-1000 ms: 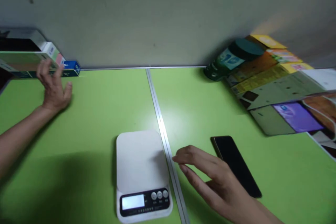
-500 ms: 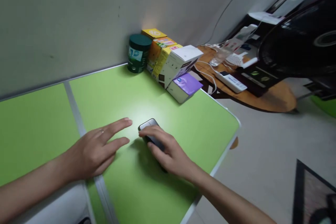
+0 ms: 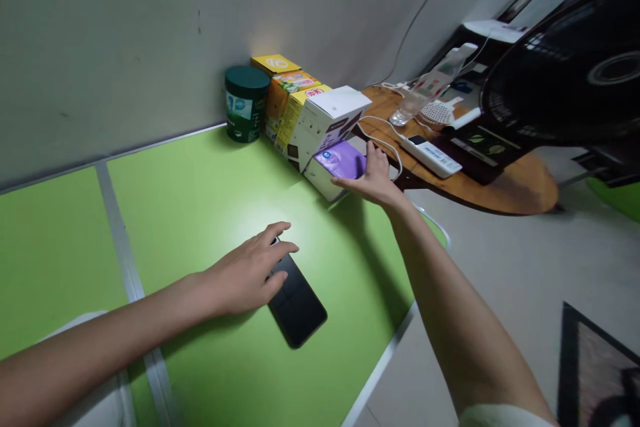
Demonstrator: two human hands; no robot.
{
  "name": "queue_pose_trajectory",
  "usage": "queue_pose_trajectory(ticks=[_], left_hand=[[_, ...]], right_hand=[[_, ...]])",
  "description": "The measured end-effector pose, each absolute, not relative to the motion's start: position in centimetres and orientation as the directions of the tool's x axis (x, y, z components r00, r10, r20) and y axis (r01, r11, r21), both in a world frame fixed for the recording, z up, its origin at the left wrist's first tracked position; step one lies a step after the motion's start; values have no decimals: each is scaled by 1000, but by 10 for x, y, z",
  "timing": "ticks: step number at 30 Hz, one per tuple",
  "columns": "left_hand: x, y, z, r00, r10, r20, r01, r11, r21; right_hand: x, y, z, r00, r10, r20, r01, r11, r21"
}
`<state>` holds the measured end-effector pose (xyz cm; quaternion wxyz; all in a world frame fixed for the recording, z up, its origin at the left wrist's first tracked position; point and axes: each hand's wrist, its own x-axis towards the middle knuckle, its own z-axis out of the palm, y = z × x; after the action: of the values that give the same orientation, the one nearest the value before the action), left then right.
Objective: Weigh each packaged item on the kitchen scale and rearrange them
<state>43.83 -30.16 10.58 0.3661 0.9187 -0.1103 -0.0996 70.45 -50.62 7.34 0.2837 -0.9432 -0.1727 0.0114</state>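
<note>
A black phone (image 3: 299, 307) lies flat, dark screen up, on the green table (image 3: 210, 213). My left hand (image 3: 250, 270) is over its upper left end, fingers spread and nothing gripped; whether the fingertips touch the phone I cannot tell. Farther back, my right hand (image 3: 373, 177) spans the near right end of a purple-topped white box (image 3: 343, 161), thumb on the front side and fingers at the far side. That box sits partly under a tilted white carton (image 3: 330, 113).
Behind stand a dark green lidded tub (image 3: 245, 107) and several yellow-orange boxes (image 3: 280, 93), close to the wall. A round wooden table (image 3: 525, 183) at the right carries a clear bottle (image 3: 430, 87), a white power strip (image 3: 431, 155) and cables. A large black fan (image 3: 565, 67) stands there.
My right hand has left the phone and reached back to the purple-topped box. My left hand has moved right over the phone, which now shows its dark screen. The view has shifted slightly.
</note>
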Motion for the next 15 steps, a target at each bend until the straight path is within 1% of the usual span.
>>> queue_pose_trajectory(ticks=[3,6,8,10,12,13,15], left_hand=[[437,-303,101,960,-239,-147,-46,-651,757],[436,-304,96,964,-176,-197,73,-538,840],[438,-307,94,969,-92,-231,179,-382,906],[443,-310,94,957,5,-291,287,-183,940],[449,-312,98,932,74,-355,357,-14,934],[452,-313,101,920,94,-380,378,45,925],[453,-313,107,897,130,-423,408,129,904]], right_hand=[[711,-510,72,921,390,-29,317,-790,-525],[684,-509,77,908,416,-56,346,-817,-461],[660,-506,80,906,421,-42,366,-830,-420],[640,-504,81,912,410,1,374,-832,-409],[628,-501,82,925,376,51,360,-827,-432],[626,-500,83,931,358,66,347,-817,-461],[622,-498,89,948,315,54,290,-778,-558]])
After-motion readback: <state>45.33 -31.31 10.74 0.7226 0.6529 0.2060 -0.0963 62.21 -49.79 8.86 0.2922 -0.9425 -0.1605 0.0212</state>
